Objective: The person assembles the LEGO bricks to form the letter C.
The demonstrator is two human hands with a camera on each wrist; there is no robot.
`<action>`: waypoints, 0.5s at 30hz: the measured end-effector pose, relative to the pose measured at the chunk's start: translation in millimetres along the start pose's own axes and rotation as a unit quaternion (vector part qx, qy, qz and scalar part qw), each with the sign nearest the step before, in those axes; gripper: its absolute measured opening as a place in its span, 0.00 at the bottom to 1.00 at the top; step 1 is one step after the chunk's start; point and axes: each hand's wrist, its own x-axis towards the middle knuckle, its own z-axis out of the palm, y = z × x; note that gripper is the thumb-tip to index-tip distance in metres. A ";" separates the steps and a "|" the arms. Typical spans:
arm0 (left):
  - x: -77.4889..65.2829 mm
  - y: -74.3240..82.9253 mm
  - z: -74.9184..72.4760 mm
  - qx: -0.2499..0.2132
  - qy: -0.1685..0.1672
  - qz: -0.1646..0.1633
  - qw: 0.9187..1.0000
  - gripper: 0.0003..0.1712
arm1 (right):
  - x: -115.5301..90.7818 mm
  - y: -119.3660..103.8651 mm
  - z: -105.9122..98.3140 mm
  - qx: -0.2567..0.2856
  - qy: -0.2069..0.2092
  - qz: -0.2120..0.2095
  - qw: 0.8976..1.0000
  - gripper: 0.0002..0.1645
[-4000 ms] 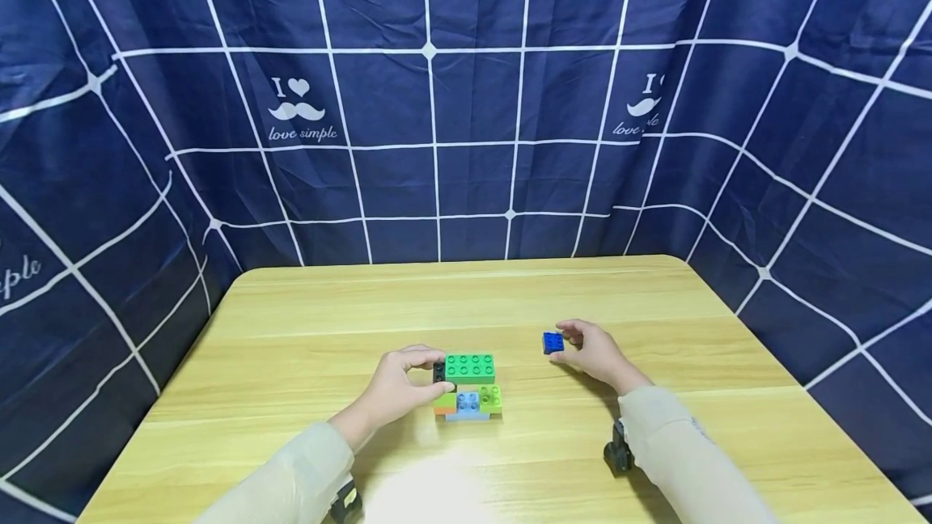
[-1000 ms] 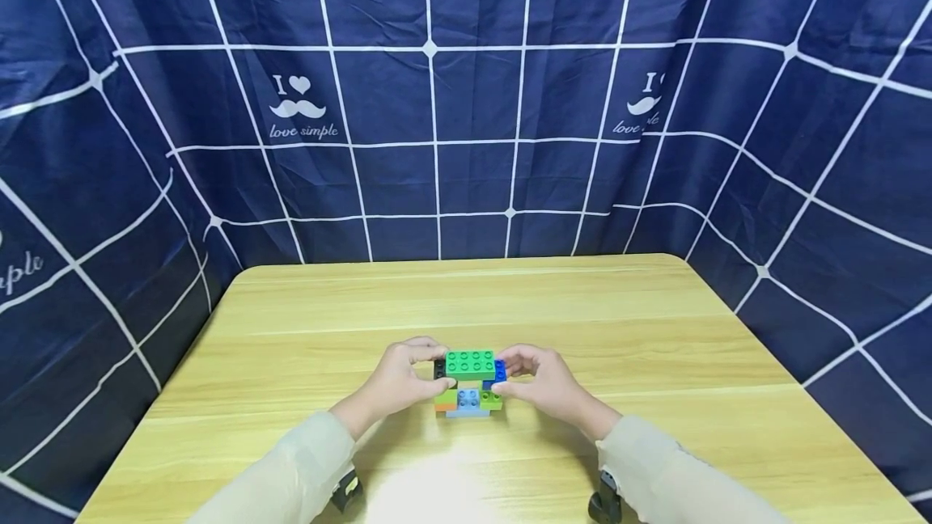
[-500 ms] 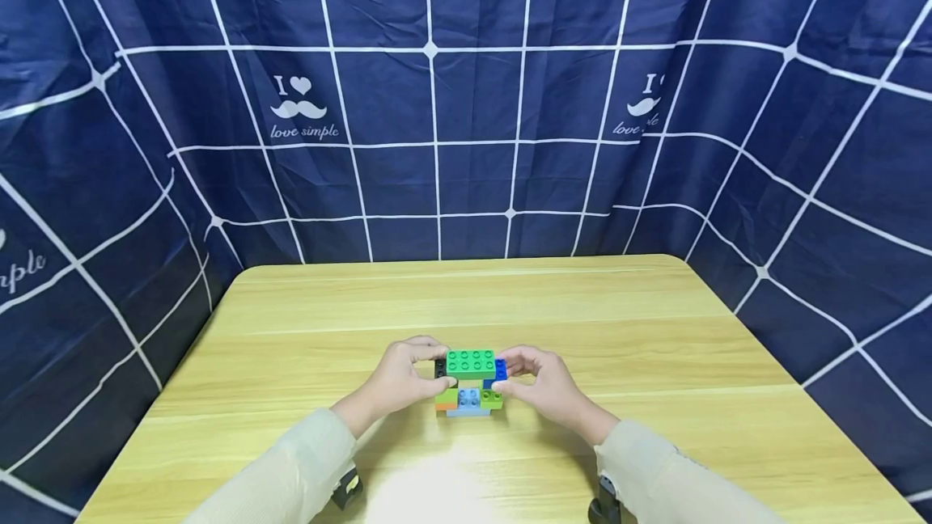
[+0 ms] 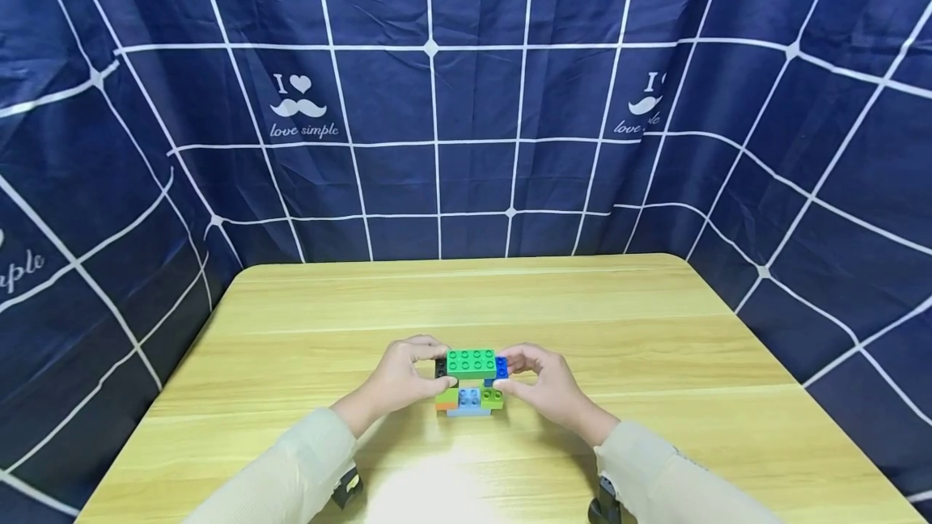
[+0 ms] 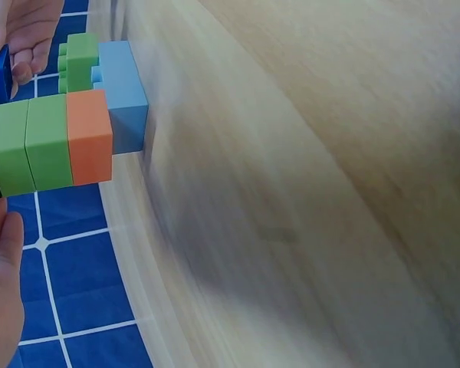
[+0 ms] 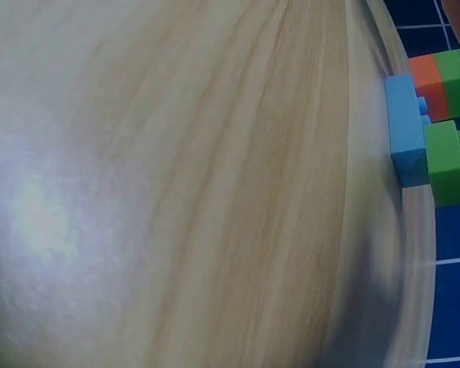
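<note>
A built stack of toy building bricks stands on the table. Its base is a light blue brick [image 4: 469, 401], with one lime green brick [image 4: 492, 399] on its right end. On its left end an orange brick [image 5: 90, 138] carries two lime bricks [image 5: 47, 146] and a black brick [image 4: 441, 369]. A long green brick [image 4: 471, 362] spans the top. My left hand [image 4: 399, 378] grips the black brick between thumb and fingers. My right hand [image 4: 548, 385] pinches a dark blue brick [image 4: 501, 368] at the green brick's right end. A gap separates it from the lime brick lower down.
The wood-grain table [image 4: 349, 306] carries the stack near its middle, with a bright glare patch in front. Dark blue curtains [image 4: 473, 103] with white grid lines enclose the back and sides. Black wrist devices [image 4: 348, 488] sit under both sleeves.
Since four seconds ago my right hand has brought the dark blue brick leftward to the green brick's right end. Over the last second both hands stay nearly still; my left keeps its grip.
</note>
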 end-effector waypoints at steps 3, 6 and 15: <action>0.2 0.6 -0.5 -0.001 0.001 0.002 1.000 0.25 | 0.5 -13.8 -2.0 -0.002 0.002 -0.013 1.000 0.19; 0.4 0.9 -0.7 0.004 0.002 0.003 1.000 0.25 | 0.9 -28.2 -4.4 -0.005 0.001 -0.019 1.000 0.19; 0.2 -1.1 1.5 0.002 0.007 0.003 1.000 0.19 | 0.7 -39.4 -6.5 0.002 -0.015 0.001 1.000 0.20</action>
